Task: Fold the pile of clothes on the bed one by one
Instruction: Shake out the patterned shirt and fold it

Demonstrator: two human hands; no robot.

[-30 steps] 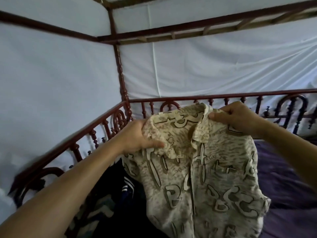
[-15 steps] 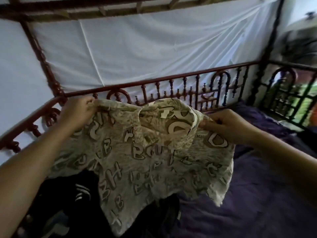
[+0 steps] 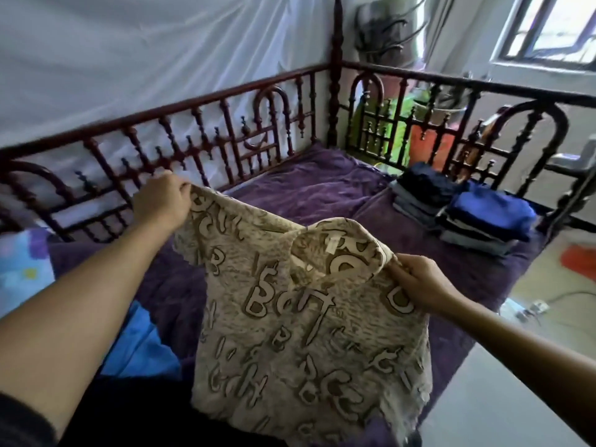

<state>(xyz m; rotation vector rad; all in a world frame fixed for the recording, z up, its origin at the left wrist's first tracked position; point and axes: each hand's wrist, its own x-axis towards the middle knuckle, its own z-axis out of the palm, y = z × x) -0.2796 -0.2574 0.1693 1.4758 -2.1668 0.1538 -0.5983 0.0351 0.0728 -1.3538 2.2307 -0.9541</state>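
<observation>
home bedroom: railed wooden bed (image 3: 225, 101), window (image 3: 548, 30)

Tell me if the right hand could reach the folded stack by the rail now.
Probably not yet: the right hand pinches the printed shirt. The way itself looks free, only bare purple cover before the folded stack.

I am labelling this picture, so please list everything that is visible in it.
shirt: one, beige with brown letters, held above the bed
bed cover: one, purple, on the bed
bed rail: one, dark red-brown, around the bed
folded clothes: two stacks, blue and grey, bed's far right corner
blue cloth: one, bright blue, lower left
white sheet: one, white, behind the rail
left hand: one, gripping the shirt's upper edge
right hand: one, gripping the shirt near its collar
</observation>
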